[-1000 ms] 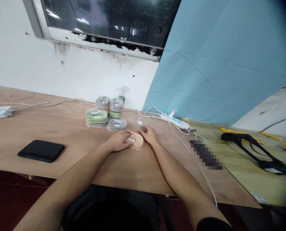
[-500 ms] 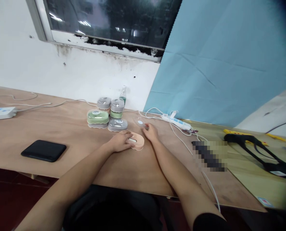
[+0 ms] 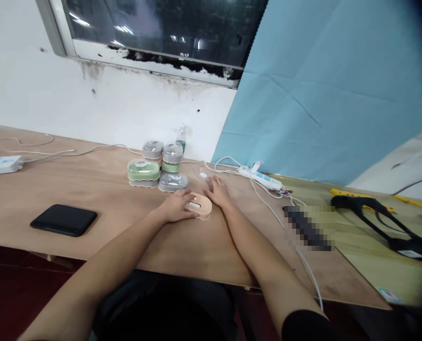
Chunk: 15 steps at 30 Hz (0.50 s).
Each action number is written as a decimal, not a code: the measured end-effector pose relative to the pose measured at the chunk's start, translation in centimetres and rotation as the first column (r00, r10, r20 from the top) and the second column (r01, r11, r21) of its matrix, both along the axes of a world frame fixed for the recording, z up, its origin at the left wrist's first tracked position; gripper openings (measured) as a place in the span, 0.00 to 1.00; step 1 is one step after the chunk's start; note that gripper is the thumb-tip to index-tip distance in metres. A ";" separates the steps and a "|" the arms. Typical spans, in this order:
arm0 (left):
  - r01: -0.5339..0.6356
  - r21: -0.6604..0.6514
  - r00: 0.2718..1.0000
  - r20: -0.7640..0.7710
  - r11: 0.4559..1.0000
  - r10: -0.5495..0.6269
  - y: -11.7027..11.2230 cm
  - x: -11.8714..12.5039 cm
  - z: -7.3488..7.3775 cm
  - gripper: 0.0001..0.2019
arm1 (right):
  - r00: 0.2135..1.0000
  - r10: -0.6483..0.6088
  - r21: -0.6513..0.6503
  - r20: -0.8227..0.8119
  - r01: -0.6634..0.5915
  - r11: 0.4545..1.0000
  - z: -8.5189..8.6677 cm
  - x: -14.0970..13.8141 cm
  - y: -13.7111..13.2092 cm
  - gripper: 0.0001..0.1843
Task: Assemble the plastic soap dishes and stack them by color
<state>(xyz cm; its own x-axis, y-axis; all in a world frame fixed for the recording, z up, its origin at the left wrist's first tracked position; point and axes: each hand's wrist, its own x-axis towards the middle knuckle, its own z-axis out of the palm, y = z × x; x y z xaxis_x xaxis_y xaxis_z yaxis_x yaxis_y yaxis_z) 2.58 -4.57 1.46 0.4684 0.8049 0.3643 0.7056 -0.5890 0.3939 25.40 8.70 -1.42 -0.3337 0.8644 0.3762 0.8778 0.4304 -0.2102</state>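
Note:
My left hand grips the left end of a peach oval tissue box, thumb near me and fingers on the far side. The box lies on the table and has a slot in its top. Close by on the right, my right hand is open with its fingers apart, holding nothing. Just beyond its fingertips lies a clear plastic cover with a pale round sticker. Behind my left hand sit a grey box with a clear cover and a green one stacked on a grey one.
Two more box stacks and a plastic bottle stand by the wall. A black flat case lies at left. White power strips and cords run along the back. At right are a blurred-out dark object and a black strap.
My right hand has let go of the clear cover and drawn back toward me, its fingers opening. The cover now lies on the table. My left hand stays on the peach box.

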 end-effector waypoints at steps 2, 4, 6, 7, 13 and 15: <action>0.001 0.008 1.000 -0.002 1.000 -0.001 -0.1 0.0 0.2 0.33 | 0.995 -0.094 -0.071 0.035 0.096 0.993 0.1 -0.3 0.7 0.40; -0.001 0.010 1.000 -0.006 1.000 0.002 -0.2 0.0 0.3 0.32 | 0.989 -0.137 -0.131 0.059 0.143 0.981 0.2 -0.5 1.3 0.40; -0.005 0.008 1.000 -0.008 1.000 0.005 -0.3 0.0 0.3 0.32 | 0.988 -0.139 -0.141 0.068 0.147 0.979 0.2 -0.7 1.5 0.37; -0.005 0.007 1.000 -0.010 1.000 0.005 -0.2 0.0 0.3 0.32 | 0.989 -0.131 -0.129 0.067 0.139 0.982 0.2 -0.7 1.4 0.36; -0.004 0.006 1.000 -0.004 1.000 0.004 0.0 -0.1 0.0 0.30 | 1.000 0.002 -0.041 -0.007 -0.002 0.999 0.1 -0.1 0.0 0.32; -0.006 0.001 1.000 0.001 1.000 0.006 -0.1 -0.1 0.1 0.30 | 0.999 0.028 -0.036 -0.043 -0.029 0.999 0.0 -0.1 -0.2 0.34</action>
<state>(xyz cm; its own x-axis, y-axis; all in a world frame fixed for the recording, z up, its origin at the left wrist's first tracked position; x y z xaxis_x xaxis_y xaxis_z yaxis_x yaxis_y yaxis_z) 2.52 -4.65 1.56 0.4631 0.8073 0.3658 0.7091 -0.5850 0.3936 25.33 8.50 -1.42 -0.3427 0.8683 0.3586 0.8553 0.4462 -0.2633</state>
